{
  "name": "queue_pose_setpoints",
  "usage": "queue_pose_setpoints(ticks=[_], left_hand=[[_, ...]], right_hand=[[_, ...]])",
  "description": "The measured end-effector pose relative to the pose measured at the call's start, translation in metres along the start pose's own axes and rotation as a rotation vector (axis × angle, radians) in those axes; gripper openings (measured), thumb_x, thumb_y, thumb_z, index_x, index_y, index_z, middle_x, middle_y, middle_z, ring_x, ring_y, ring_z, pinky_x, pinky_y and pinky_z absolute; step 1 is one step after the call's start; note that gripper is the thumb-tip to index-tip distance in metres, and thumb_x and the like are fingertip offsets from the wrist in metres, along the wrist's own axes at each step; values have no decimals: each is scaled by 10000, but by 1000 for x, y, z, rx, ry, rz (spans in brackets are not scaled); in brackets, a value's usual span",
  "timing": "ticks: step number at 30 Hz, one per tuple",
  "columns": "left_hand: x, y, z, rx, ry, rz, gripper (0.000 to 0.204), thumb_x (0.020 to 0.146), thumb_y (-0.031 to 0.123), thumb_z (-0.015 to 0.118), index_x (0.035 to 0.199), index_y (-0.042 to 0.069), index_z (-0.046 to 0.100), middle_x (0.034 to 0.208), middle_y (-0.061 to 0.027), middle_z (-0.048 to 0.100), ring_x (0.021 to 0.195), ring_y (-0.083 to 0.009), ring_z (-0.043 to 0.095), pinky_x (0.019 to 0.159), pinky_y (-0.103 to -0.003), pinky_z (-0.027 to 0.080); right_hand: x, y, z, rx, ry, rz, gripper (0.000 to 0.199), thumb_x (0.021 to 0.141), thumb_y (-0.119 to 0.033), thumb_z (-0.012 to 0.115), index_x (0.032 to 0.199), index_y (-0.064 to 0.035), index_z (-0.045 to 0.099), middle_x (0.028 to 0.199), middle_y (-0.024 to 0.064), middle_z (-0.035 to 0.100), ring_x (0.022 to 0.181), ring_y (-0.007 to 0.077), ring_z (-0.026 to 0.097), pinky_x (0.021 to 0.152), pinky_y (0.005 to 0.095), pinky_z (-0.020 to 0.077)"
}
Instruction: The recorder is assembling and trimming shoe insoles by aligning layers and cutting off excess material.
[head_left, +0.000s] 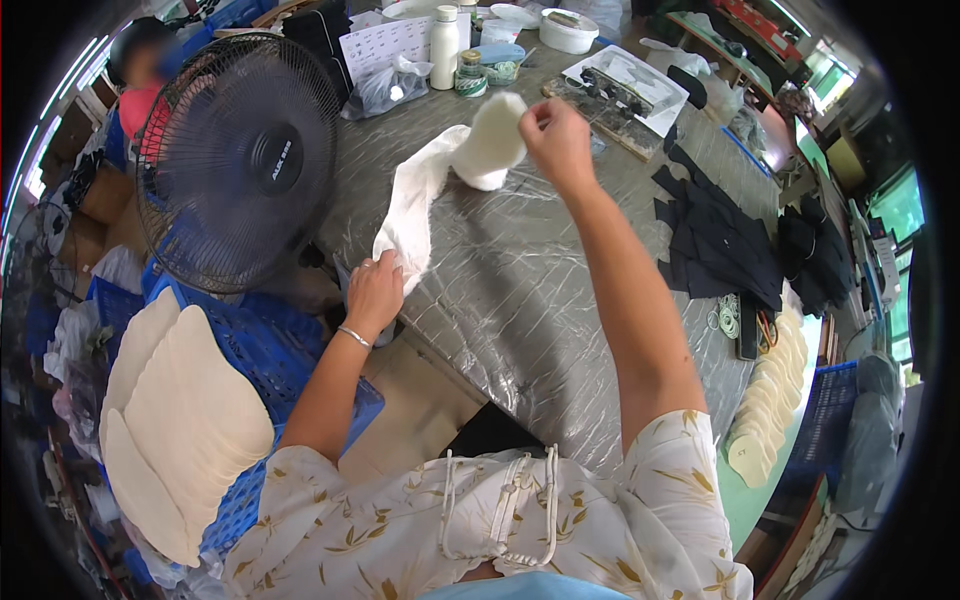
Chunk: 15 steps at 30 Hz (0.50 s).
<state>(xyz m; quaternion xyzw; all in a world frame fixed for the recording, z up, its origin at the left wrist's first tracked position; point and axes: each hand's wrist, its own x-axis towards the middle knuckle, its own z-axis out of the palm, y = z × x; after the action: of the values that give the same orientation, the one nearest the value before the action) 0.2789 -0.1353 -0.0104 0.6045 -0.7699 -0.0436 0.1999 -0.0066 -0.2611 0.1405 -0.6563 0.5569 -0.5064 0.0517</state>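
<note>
A long white sock-like fabric piece [425, 190] lies stretched over the grey plastic-covered table [520, 300]. My left hand [372, 292] grips its near end at the table's left edge. My right hand [556, 140] is raised further out and pinches the far rounded end of the white fabric [492, 140], lifting it off the table.
A black fan [238, 160] stands at the left. A blue crate [255, 350] holds stacked cream insoles [175, 420]. Black fabric pieces [725, 240] lie at the right, more cream insoles [765, 410] at the right edge. A white bottle [443, 45], tape rolls and trays sit at the back. Another person [140, 80] is at far left.
</note>
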Motion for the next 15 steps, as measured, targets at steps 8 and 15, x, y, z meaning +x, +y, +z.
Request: queue_pose_setpoints(ticks=[8,15], left_hand=[[-2,23,-13,-24,106,56,193,859,171,618,1025,73,614,919,-139,624,797,-367,636,699,-466,503],[4,33,-14,-12,-82,44,222,846,45,457,952,44,653,810,-183,666,782,-404,641,720,-509,497]], right_hand=[[5,-24,-53,-29,-147,-264,133,836,-103,659,914,2,634,836,150,670,705,232,657,668,335,523],[-73,-17,-82,101,-456,-146,76,819,-70,639,843,-5,608,827,149,628,704,265,668,652,373,523]])
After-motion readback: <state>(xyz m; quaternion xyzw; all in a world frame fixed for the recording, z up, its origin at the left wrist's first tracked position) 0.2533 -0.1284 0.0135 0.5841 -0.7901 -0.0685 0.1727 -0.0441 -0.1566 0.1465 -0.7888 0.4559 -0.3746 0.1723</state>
